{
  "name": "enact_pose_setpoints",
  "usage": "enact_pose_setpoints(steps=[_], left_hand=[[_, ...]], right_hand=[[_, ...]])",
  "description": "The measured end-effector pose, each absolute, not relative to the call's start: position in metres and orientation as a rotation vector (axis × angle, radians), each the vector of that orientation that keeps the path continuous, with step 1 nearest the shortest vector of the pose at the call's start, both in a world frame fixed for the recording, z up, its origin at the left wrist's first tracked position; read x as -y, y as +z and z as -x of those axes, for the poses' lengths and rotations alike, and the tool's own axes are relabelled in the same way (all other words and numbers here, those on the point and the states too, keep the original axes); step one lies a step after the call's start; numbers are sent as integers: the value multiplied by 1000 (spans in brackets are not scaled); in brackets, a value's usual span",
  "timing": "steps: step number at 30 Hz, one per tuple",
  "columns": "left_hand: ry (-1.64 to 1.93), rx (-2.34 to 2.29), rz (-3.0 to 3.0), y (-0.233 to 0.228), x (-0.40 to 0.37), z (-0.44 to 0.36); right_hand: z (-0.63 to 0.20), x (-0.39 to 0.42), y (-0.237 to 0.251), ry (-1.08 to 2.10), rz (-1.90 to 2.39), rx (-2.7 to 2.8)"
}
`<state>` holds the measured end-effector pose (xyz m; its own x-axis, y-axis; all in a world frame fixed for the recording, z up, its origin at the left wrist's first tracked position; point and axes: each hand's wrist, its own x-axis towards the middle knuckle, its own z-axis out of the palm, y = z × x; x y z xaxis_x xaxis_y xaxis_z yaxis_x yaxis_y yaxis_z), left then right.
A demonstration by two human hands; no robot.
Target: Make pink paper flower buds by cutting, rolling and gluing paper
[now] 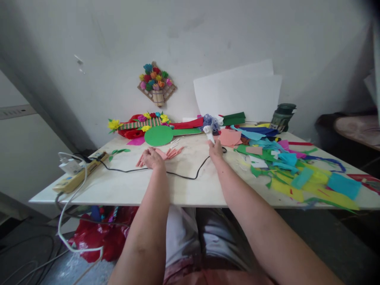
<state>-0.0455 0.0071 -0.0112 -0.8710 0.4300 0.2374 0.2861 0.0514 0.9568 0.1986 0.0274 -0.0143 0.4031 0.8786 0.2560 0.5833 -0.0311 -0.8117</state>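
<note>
White table (184, 190), left hand (152, 158) on pink strips (170, 153)

White table (184, 190) (paper scraps (297, 174) atop)

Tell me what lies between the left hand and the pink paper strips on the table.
Nothing visible. The left hand already rests on the pink paper strips. The right hand holds the white glue gun, whose black cord runs nearer the person.
</note>
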Motion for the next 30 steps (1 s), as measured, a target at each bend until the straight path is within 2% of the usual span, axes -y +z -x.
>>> enact_pose_setpoints(steps=[6,13,20,26,30], left_hand=[[1703,-2432,-651,-1,4,59],[1241,-2628,-1015,13,4,63],[822,-2848,-1242,-2,-2,67],[768,-2834,-1254,-7,-3,61],[1093,-2749,-1315,-9,-2,65]], right_hand=[[-185,-22,-18,241,1772,1570],[-175,-15,-16,111,1832,1848],[-170,-11,-12,43,1871,1949],[-169,-9,-13,10,1893,1976],[-169,-13,-17,9,1891,1995]])
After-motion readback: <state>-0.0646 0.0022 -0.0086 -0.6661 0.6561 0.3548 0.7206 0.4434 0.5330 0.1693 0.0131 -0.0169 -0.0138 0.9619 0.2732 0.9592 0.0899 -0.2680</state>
